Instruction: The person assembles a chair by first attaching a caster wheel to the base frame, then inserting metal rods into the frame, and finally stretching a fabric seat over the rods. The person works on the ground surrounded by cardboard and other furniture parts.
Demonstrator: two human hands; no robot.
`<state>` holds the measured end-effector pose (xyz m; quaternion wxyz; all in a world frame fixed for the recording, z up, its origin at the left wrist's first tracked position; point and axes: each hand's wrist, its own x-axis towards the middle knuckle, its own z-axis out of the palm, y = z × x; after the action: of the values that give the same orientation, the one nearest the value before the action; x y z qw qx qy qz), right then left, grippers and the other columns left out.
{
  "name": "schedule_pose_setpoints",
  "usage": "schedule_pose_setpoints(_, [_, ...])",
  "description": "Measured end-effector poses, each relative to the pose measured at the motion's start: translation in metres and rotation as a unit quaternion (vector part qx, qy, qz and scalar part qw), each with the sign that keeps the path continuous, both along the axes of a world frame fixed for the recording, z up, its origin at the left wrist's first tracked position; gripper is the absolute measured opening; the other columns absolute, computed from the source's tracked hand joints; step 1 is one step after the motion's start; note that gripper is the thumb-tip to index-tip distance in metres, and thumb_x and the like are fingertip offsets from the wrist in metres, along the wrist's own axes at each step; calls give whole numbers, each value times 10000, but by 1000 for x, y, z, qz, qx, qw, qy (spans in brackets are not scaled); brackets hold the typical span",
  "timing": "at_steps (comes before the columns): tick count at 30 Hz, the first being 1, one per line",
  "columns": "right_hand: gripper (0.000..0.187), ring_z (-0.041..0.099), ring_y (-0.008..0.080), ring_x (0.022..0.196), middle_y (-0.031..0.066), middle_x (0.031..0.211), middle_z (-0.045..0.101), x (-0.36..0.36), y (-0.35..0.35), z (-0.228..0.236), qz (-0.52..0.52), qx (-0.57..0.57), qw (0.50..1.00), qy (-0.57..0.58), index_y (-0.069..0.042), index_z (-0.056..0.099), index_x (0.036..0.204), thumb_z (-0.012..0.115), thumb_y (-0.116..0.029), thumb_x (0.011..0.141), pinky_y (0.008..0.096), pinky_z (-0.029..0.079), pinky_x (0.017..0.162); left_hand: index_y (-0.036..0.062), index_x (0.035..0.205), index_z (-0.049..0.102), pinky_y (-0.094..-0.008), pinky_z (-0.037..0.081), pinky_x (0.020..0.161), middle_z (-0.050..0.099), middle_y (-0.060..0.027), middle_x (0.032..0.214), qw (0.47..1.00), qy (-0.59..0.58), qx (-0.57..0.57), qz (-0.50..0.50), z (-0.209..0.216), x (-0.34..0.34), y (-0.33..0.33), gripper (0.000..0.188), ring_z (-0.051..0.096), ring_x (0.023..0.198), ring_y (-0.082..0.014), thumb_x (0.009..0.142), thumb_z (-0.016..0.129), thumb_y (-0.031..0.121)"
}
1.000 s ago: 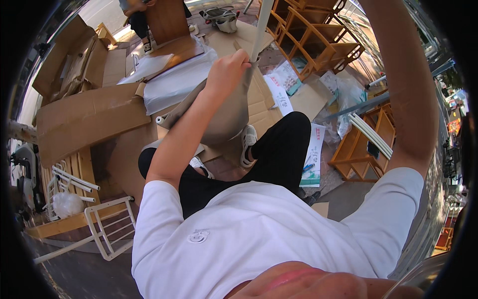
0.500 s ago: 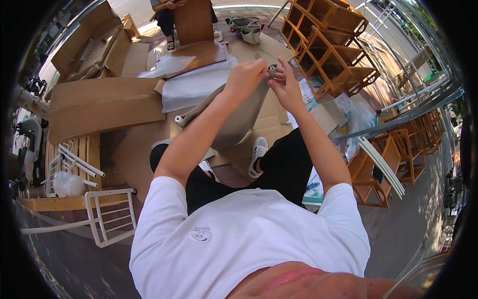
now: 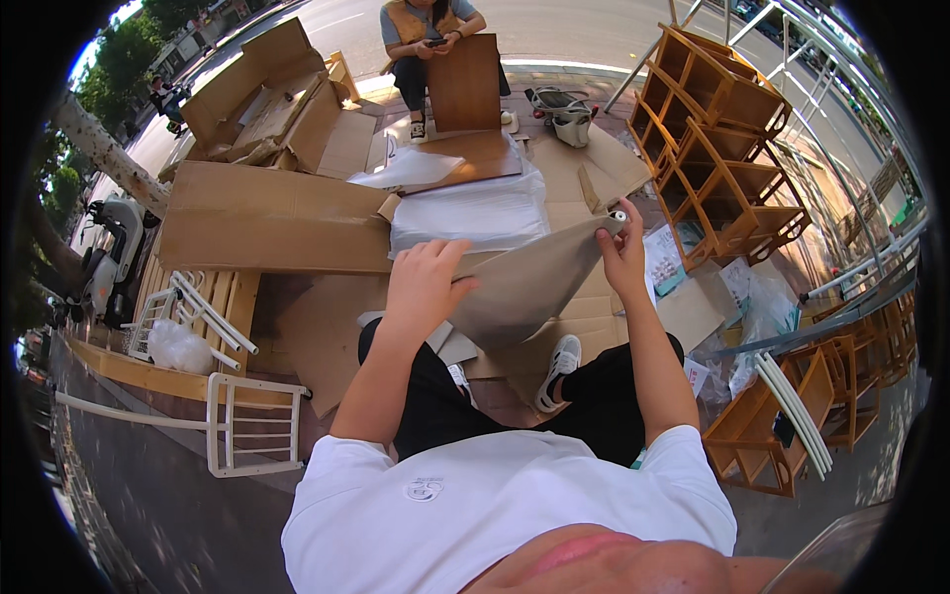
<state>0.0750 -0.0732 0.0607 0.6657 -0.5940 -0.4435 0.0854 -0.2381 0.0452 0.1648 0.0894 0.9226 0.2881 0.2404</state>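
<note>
A grey-beige fabric sheet (image 3: 534, 297) hangs in a sag between my hands, over the cardboard in front of my legs. My right hand (image 3: 621, 252) is closed on its right upper corner, thumb on the near side. The round white end of a tube (image 3: 619, 216) pokes out of the fabric there. My left hand (image 3: 421, 287) is at the sheet's left end, its back toward me. Its thumb and index finger stand apart; the other fingers are partly hidden, and so is the sheet's left tube end.
Flattened cardboard (image 3: 282, 218) and a board in white foam wrap (image 3: 465, 213) lie ahead. Wooden shelf frames (image 3: 727, 148) stand at right, white tubes (image 3: 795, 416) below them. A white metal rack (image 3: 259, 426) is at left. A seated person (image 3: 435, 40) holds a phone behind a brown panel (image 3: 465, 84).
My left hand has left the right corner and moved back to the sheet's left end. My right hand now grips the right corner alone. The view has tilted up and shifted left.
</note>
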Motion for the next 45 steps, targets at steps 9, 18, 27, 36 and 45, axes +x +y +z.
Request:
schedule_pose_setpoints(9, [279,533,88,901,-2,1032,595,17,1,-29,68,-4,997,39,-40,543,1185,648,-216,994,244,441,805,29,1123,605,-221,461,719,602,29,900,852,-399,-338,-4,-113,-12,39,210,536,820,-50,938,690,79])
schedule_pose_setpoints(18, [334,553,98,896,3,992,621,37,-17,-14,31,-12,999,37,-55,529,1242,666,-213,980,246,441,800,26,1143,626,-210,450,694,626,19,863,870,-375,-318,-39,-82,25,71,242,519,781,-38,926,711,93])
schedule_pose_setpoints(27, [708,622,143,924,130,1178,623,39,-36,-47,-97,-32,991,-83,-52,302,1514,711,-125,940,277,507,763,82,1310,602,-208,417,602,548,-1,798,899,-377,-223,-14,-87,45,60,455,438,666,-60,884,761,94])
schedule_pose_setpoints(36, [478,703,199,907,118,1030,698,39,-47,-24,-66,27,989,-131,-44,522,1294,764,-75,883,311,562,814,115,1280,625,-298,536,674,706,-125,1084,937,-328,-114,-41,-112,34,87,463,619,758,-203,846,787,123])
schedule_pose_setpoints(45, [460,706,199,894,122,1052,695,39,-49,-16,-85,19,991,-103,-67,558,1254,780,-50,851,326,567,814,88,1243,662,-311,552,739,714,-116,1111,945,-299,-120,-56,-110,32,93,431,664,815,-192,834,797,96])
